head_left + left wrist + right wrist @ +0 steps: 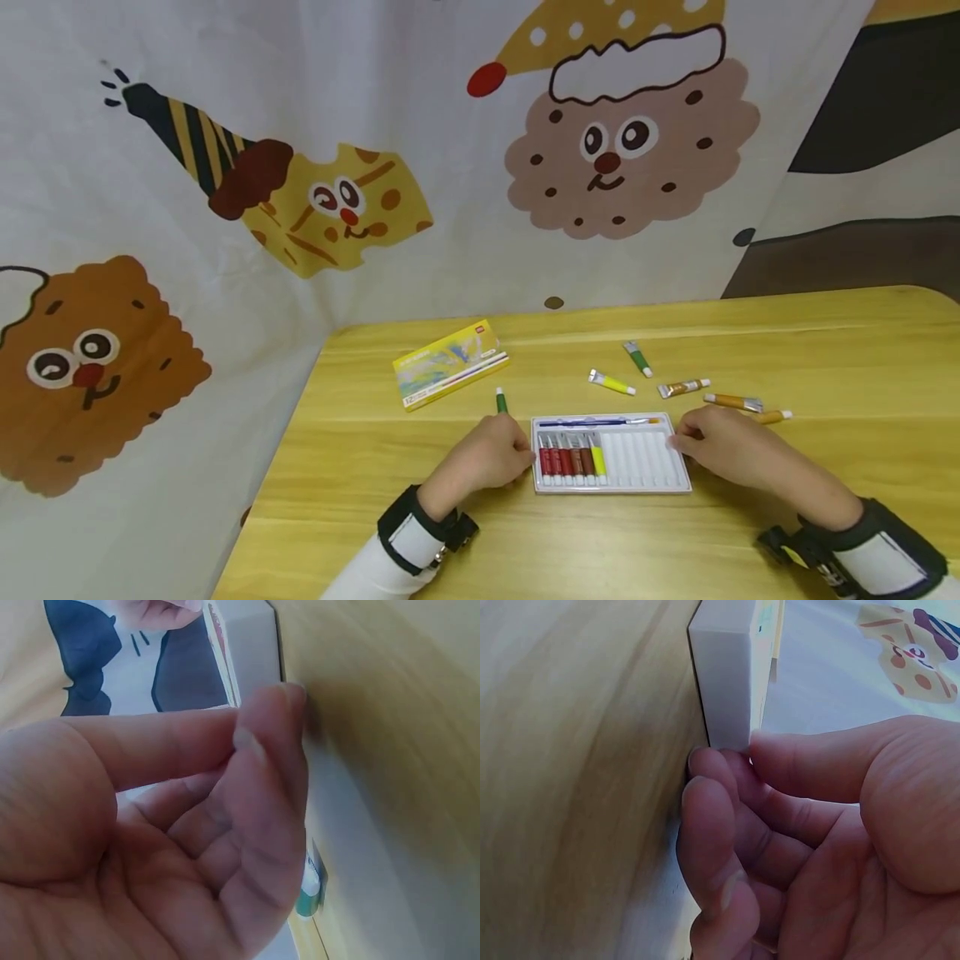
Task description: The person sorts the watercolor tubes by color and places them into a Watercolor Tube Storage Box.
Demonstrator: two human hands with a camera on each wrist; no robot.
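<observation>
A white plastic paint tray [641, 458] lies on the wooden table between both hands. Its left half holds a row of paint tubes [567, 461] in reds, browns and yellow; a blue-handled paintbrush [592, 423] lies along its far side. At the left edge, my left hand [491, 454] pinches the tray with thumb and fingertips; fingers partly cover that contact in the left wrist view. My right hand [723, 442] grips the right edge, its thumb on the rim and fingers against the end wall [724, 682]. Just beyond the left hand sits a green paint tube [501, 400].
A yellow paint box [452, 365] lies at the back left. Behind the tray are a loose yellow tube [612, 382], a green tube [638, 359], a brown tube [683, 387] and two ochre tubes [733, 402]. A cartoon-printed cloth [465, 250] hangs behind the table.
</observation>
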